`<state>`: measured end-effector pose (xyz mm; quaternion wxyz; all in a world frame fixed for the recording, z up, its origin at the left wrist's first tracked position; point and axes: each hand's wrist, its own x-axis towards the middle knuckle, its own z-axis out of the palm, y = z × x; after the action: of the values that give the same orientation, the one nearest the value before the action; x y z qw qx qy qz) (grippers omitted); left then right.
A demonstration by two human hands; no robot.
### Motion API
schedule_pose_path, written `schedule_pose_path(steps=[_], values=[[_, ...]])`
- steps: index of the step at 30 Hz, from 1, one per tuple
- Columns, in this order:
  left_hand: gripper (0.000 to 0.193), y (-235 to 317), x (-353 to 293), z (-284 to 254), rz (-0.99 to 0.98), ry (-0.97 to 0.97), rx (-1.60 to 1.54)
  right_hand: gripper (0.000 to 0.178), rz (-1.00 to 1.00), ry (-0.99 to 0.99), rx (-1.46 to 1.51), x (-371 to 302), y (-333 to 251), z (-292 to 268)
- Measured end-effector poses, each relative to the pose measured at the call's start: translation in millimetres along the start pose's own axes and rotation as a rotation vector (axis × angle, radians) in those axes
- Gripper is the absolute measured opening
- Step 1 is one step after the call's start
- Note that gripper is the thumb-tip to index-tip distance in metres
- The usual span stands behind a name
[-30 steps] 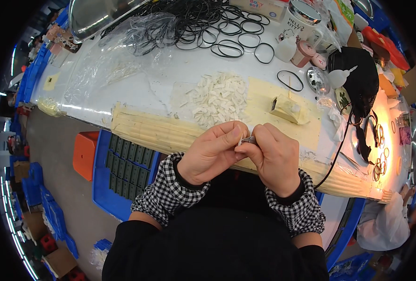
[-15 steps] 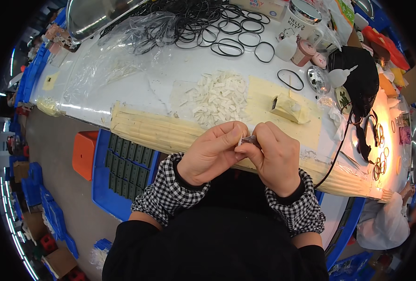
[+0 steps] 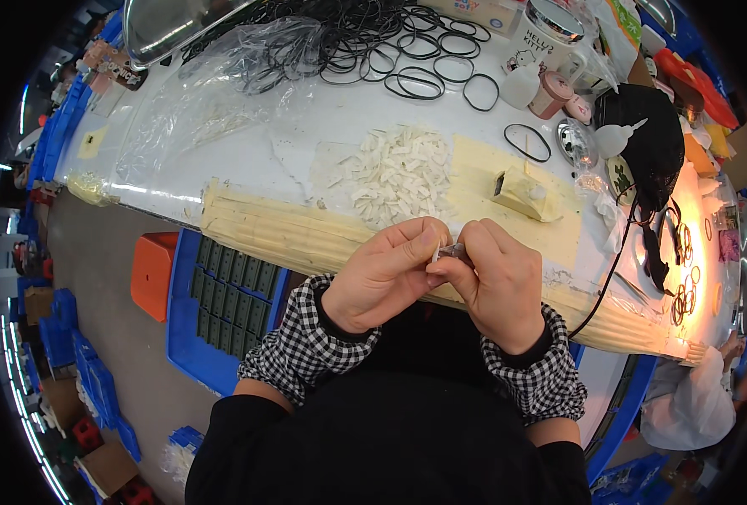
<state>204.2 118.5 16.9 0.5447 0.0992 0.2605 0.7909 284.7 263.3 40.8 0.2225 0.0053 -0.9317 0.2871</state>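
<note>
Just past the table's front edge, my left hand (image 3: 384, 276) and my right hand (image 3: 508, 282) meet fingertip to fingertip. My left thumb and forefinger pinch a small white strip (image 3: 436, 252). Between my right thumb and fingers is a small greyish piece (image 3: 452, 251), mostly hidden, so its kind is unclear. Whether the two pieces touch I cannot tell. Right beyond my hands lies a loose pile of short white strips (image 3: 399, 178). To its right, a small block wrapped in yellow tape (image 3: 525, 195) sits on a yellow taped patch (image 3: 563, 231) of the table.
Many black rubber rings (image 3: 415, 82) and a clear plastic bag (image 3: 264, 59) cover the far side. A mug (image 3: 540, 38), squeeze bottle (image 3: 521, 87) and black cable (image 3: 613, 269) are to the right. Below the table, a blue crate (image 3: 184, 337) of dark green parts stands beside an orange stool (image 3: 152, 273).
The whole view has shifted very slightly. My hands keep the same pinch at the same spot, with the fingertips moving only a little.
</note>
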Motion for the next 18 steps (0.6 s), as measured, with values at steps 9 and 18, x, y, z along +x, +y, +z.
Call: schedule_pose_path(steps=[9,18], values=[[0.014,19.2,-16.5,-11.8,0.239,0.217,0.205,0.028,0.203,0.021,0.077,-7.3,22.3,-5.6],[0.019,25.2,-19.4,-17.6,0.288,0.253,0.021,0.012,0.176,-0.085,0.065,-12.5,28.3,12.7]])
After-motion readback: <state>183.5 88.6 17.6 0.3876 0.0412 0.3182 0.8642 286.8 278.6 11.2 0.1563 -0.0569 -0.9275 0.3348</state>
